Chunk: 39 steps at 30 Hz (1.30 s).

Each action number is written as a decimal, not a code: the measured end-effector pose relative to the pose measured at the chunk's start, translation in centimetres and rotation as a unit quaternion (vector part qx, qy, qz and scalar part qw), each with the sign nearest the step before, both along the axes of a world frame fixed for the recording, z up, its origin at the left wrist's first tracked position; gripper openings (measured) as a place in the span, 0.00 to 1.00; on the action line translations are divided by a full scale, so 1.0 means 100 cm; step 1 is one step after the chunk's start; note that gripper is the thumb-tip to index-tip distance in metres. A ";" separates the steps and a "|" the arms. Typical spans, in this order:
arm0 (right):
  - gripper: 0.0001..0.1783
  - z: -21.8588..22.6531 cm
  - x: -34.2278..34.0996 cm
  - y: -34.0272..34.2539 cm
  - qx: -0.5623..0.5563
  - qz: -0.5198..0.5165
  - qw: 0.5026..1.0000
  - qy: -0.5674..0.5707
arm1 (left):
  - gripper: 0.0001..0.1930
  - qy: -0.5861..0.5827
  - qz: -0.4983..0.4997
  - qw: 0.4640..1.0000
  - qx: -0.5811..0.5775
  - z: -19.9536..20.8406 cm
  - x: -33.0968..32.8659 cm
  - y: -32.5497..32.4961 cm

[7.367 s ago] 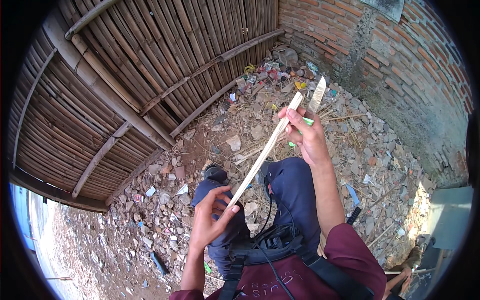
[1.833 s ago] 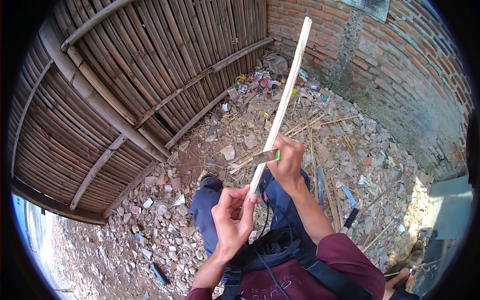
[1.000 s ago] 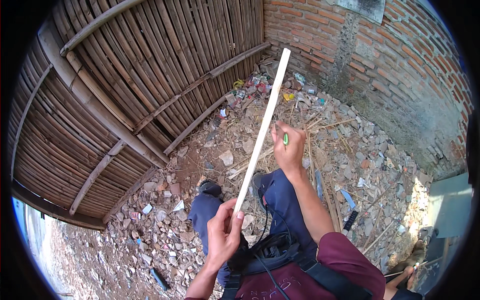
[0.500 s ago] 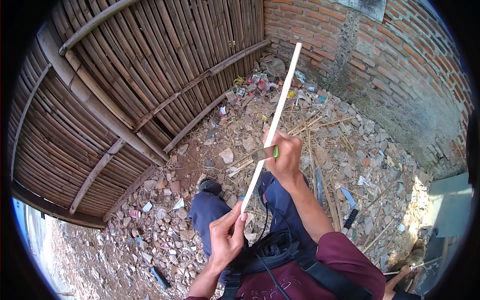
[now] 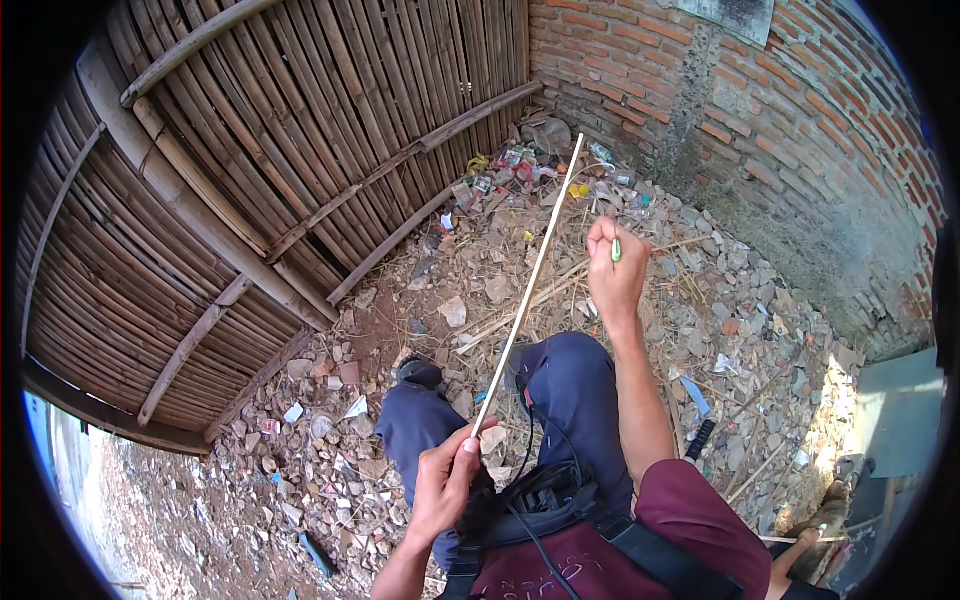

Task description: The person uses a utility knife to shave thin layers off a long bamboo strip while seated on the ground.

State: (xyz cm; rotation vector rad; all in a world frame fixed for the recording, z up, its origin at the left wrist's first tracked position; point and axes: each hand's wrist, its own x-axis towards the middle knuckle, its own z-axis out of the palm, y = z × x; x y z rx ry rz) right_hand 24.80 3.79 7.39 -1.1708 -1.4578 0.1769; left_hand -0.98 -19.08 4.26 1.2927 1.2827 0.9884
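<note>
A long, pale split bamboo strip (image 5: 533,283) slants up and away to the right from my left hand (image 5: 447,483). That hand pinches its near end between thumb and fingers, above my left knee. Over my right knee and apart from the strip, my right hand (image 5: 617,275) is closed round a knife with a green handle (image 5: 616,250). The knife's blade cannot be made out now. The strip's narrow edge appears turned toward me, and its far end hangs over the littered ground.
Stones, litter and bamboo slivers (image 5: 560,290) cover the ground (image 5: 370,490). A bamboo wall (image 5: 270,130) rises at left, a brick wall (image 5: 790,150) at right. A black ridged handle (image 5: 702,438) lies right of my right arm. Another person's hand (image 5: 797,553) shows at lower right.
My right hand, with the knife, has moved off the strip, up and to the right. The strip now looks thinner and its far end sits lower; my left hand has shifted slightly left.
</note>
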 end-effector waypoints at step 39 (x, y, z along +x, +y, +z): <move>0.03 -0.019 -0.008 0.009 0.034 -0.007 0.990 -0.137 | 0.25 0.243 0.062 0.945 0.209 -0.008 0.015 0.003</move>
